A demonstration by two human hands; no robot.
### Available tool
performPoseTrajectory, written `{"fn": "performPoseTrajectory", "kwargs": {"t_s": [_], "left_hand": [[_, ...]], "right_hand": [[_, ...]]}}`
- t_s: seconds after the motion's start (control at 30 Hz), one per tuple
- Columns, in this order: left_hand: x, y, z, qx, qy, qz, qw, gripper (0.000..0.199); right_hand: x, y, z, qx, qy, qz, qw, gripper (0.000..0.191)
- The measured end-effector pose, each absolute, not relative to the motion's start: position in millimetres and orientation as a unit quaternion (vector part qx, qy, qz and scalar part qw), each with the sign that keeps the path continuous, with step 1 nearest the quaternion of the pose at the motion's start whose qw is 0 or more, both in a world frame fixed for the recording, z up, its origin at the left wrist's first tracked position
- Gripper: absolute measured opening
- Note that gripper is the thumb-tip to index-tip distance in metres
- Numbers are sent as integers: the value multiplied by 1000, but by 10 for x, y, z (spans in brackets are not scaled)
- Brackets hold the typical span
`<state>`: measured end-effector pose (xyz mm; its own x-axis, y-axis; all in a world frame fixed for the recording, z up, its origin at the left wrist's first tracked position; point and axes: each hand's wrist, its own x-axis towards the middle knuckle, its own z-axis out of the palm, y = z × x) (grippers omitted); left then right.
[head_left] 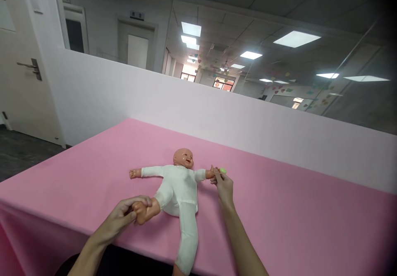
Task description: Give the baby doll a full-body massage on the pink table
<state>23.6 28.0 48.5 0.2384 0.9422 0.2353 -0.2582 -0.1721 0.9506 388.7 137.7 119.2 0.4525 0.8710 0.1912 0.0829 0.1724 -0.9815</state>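
A baby doll (182, 185) lies on its back with its arms spread and its head at the far side. It has a white cloth body and a bald plastic head, hands and feet. My left hand (118, 219) is closed round one bare foot of the doll, raised a little at the table's near edge. At the doll's outstretched arm on the right, my right hand (225, 188) pinches the small plastic hand. A small bright green thing (222, 170) shows just beyond my right fingertips; its kind and what bears it are unclear. The doll's other leg hangs past the near edge.
A pink cloth (279, 210) covers the table and drapes down its front. Along the back runs a low white wall (217, 110) with a glass pane (248, 32) above it. A door (25, 73) with a lever handle stands at the far left.
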Motion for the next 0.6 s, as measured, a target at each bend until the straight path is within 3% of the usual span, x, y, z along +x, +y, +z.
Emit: {"fn": "performPoseTrajectory", "kwargs": {"t_s": [0.33, 0.6], "left_hand": [[995, 890, 628, 599, 231, 474, 603, 50], [607, 529, 631, 581, 282, 503, 575, 48]], "right_hand": [[3296, 1380, 1046, -518, -557, 337, 555, 53], [3852, 1431, 1163, -573, -444, 303, 618, 47]]}}
